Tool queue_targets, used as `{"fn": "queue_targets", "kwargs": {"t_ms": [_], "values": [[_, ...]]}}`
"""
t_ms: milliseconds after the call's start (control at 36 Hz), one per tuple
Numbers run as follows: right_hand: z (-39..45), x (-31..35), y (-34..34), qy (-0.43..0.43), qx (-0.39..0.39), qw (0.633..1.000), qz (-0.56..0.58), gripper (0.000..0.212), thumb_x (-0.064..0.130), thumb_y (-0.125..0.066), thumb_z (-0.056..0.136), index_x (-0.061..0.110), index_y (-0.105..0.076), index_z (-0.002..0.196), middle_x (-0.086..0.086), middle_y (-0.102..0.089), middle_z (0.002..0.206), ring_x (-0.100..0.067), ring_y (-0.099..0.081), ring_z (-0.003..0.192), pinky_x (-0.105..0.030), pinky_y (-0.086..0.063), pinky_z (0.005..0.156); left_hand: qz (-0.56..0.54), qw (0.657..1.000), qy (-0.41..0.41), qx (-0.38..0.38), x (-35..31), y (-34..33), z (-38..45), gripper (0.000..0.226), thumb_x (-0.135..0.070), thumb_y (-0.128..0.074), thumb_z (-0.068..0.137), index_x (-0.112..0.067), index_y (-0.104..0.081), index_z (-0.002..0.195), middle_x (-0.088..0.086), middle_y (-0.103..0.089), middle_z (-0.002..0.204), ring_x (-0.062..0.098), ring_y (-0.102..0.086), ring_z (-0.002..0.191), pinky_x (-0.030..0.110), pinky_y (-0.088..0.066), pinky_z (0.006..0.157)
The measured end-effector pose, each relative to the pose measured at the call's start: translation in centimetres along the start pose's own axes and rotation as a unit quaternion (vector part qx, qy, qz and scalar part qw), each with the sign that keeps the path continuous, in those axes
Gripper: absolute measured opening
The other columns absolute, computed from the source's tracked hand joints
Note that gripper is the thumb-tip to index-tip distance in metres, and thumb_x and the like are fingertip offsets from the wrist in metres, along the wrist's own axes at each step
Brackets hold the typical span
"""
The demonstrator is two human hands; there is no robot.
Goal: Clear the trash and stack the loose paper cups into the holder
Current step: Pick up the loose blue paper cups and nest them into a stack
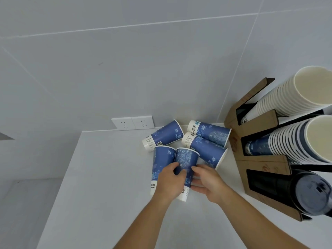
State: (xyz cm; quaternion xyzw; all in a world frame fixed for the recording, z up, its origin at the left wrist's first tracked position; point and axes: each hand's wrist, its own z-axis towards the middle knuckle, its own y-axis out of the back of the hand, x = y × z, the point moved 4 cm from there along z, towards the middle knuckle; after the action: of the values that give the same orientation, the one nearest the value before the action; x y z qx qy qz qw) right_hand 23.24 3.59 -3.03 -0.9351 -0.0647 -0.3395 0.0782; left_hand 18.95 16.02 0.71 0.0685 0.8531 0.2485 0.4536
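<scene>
Five blue cups (186, 159) with tiny unreadable writing are seen, one gripped by the left hand (167, 184) and right hand (208, 184), holder (258, 164) at three o'clock.

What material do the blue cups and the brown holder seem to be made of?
Blue cups: printed paper, slightly glossy, judging by the thin rolled white rims. Brown holder: probably matte corrugated cardboard, judging by the flat kraft-brown panels with cut edges; thin wood board cannot be excluded.

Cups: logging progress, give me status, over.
Both hands, left hand and right hand, closed on one blue cup. Four loose cups around. Holder right, unobstructed.
</scene>
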Motion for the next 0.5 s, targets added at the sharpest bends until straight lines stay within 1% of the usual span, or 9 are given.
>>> {"fn": "queue_targets", "kwargs": {"t_ms": [83,194,222,278,333,361,417,444,500], "values": [[-0.3,0.0,0.2,0.004,0.002,1.0,-0.002,0.014,0.013,-0.05,0.099,0.016,-0.064,0.099,-0.012,-0.072,0.101,-0.029,-0.07,0.095,-0.039,-0.057,0.072,-0.019,1.0,-0.006,-0.001,-0.1,0.2,-0.4,0.035,-0.031,-0.057,0.09,-0.02,-0.062,0.123,0.002,-0.068,0.116,0.021,-0.065,0.101,0.041,-0.053,0.092],[-1.1,-0.2,0.7,0.013,0.006,1.0,-0.006,0.014,0.014,-0.051,0.099,0.015,-0.064,0.105,-0.013,-0.073,0.104,-0.028,-0.071,0.095,-0.04,-0.058,0.073,-0.037,0.999,-0.03,-0.005,0.0,0.3,-1.2,0.016,-0.03,-0.059,0.088,-0.02,-0.066,0.099,-0.001,-0.071,0.094,0.018,-0.067,0.086,0.036,-0.055,0.079],[-1.2,-0.2,0.8,0.014,0.006,1.0,-0.007,0.015,0.014,-0.052,0.099,0.015,-0.063,0.108,-0.013,-0.073,0.105,-0.029,-0.071,0.095,-0.04,-0.059,0.075,-0.043,0.999,-0.033,-0.006,0.1,0.3,-1.4,0.015,-0.028,-0.059,0.088,-0.019,-0.066,0.098,0.0,-0.072,0.094,0.018,-0.067,0.085,0.035,-0.055,0.078],[-1.7,-0.3,1.1,0.02,0.004,1.0,-0.009,0.016,0.016,-0.053,0.099,0.014,-0.062,0.112,-0.014,-0.073,0.107,-0.03,-0.072,0.095,-0.042,-0.059,0.076,-0.057,0.998,-0.034,-0.007,0.1,0.3,-2.0,0.017,-0.027,-0.059,0.089,-0.018,-0.066,0.102,0.001,-0.072,0.097,0.018,-0.068,0.088,0.035,-0.056,0.08],[-2.6,-0.3,1.4,0.032,0.006,0.999,-0.016,0.016,0.017,-0.055,0.098,0.015,-0.062,0.113,-0.012,-0.073,0.107,-0.029,-0.073,0.093,-0.04,-0.061,0.072,-0.072,0.997,-0.031,-0.014,0.2,0.4,-2.7,0.019,-0.029,-0.06,0.09,-0.021,-0.065,0.107,-0.002,-0.071,0.102,0.015,-0.068,0.091,0.035,-0.056,0.083],[-3.1,-0.3,1.6,0.04,0.006,0.999,-0.019,0.016,0.017,-0.055,0.098,0.016,-0.062,0.112,-0.011,-0.074,0.106,-0.029,-0.074,0.092,-0.04,-0.061,0.07,-0.079,0.996,-0.03,-0.018,0.2,0.4,-3.1,0.017,-0.031,-0.06,0.09,-0.025,-0.063,0.106,-0.004,-0.07,0.102,0.012,-0.067,0.09,0.031,-0.056,0.081],[-4.0,-0.3,2.1,0.056,0.007,0.998,-0.024,0.015,0.018,-0.057,0.097,0.019,-0.063,0.111,-0.009,-0.074,0.108,-0.028,-0.074,0.093,-0.041,-0.061,0.073,-0.092,0.995,-0.028,-0.026,0.3,0.5,-3.9,0.004,-0.034,-0.058,0.092,-0.034,-0.06,0.095,-0.009,-0.068,0.094,0.006,-0.066,0.084,0.022,-0.052,0.07],[-4.5,-0.4,2.2,0.065,0.007,0.998,-0.026,0.015,0.019,-0.059,0.097,0.02,-0.063,0.111,-0.008,-0.073,0.11,-0.028,-0.073,0.094,-0.041,-0.062,0.074,-0.104,0.994,-0.029,-0.029,0.4,0.7,-4.3,0.005,-0.034,-0.058,0.092,-0.036,-0.06,0.088,-0.012,-0.068,0.089,0.004,-0.065,0.082,0.019,-0.05,0.067],[-5.8,-0.4,2.5,0.088,0.009,0.996,-0.023,0.018,0.019,-0.06,0.096,0.023,-0.063,0.113,-0.006,-0.072,0.112,-0.025,-0.073,0.094,-0.036,-0.061,0.069,-0.144,0.989,-0.024,-0.031,0.5,0.9,-5.3,0.014,-0.036,-0.056,0.094,-0.039,-0.06,0.081,-0.019,-0.066,0.086,0.001,-0.065,0.083,0.019,-0.05,0.067]]}}
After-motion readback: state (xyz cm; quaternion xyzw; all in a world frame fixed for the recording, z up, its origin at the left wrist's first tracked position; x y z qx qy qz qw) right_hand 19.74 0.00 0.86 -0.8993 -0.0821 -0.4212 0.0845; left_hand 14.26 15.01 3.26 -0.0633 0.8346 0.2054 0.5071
